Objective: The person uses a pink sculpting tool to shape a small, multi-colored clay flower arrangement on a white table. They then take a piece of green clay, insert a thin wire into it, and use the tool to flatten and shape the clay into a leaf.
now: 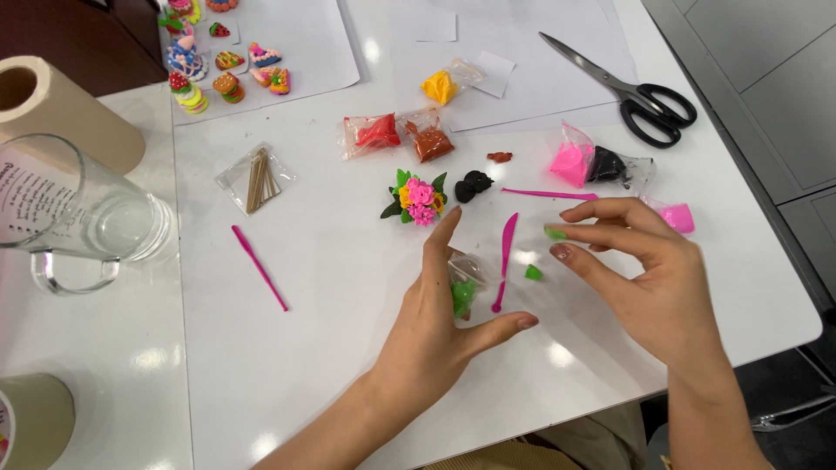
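My right hand point(649, 278) pinches a small piece of green clay point(555, 232) between thumb and forefinger, above the white table point(331, 287). My left hand point(444, 326) hovers with fingers spread over a small clear bag of green clay point(463, 292), touching nothing I can make out. A pink plastic sculpting tool point(504, 261) lies between the hands, and a green clay crumb point(533, 272) sits beside it. Just beyond the left fingertips stands a little clay flower bouquet point(416, 198) with pink and yellow blooms and green leaves.
Bags of red point(373, 132), brown point(428, 139), yellow point(442, 85), pink point(572, 161) and black clay point(610, 164) lie around. Black scissors point(636, 91), a black clay lump point(472, 184), a bag of wooden sticks point(258, 178), another pink tool point(259, 266), a glass mug point(83, 218), several clay figures point(222, 70).
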